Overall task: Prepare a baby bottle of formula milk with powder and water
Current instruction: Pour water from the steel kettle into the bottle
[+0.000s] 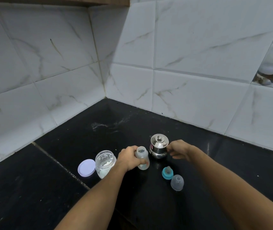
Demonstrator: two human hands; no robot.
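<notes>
- Baby bottle (pixel 142 158) is stood upright and uncapped on the black counter (pixel 215 163), just left of the steel kettle (pixel 159 146) and almost touching it; the left hand (pixel 129 159) is wrapped round its body, fingers pressed onto the plastic.
- It is judged light, thin-walled and easily tipped when empty, somewhat slick; the body below the neck is the place to be held, as it is now; whether anything is inside cannot be told.
- The kettle is judged stiff, heavier if filled and possibly hot; the right hand (pixel 179 149) is closed at its right side, seemingly on the handle, though the handle itself is hidden.
- The powder jar (pixel 105 163), open and partly filled, is set left of the kettle beyond the bottle; its lilac lid (pixel 86 167) is laid further left.
- The teal teat ring (pixel 167 173) and the clear cap (pixel 177 182) are placed in front of the kettle, apart from the pouring path.
- Little clearance is left between bottle and kettle, so knocking is judged the main risk.
</notes>
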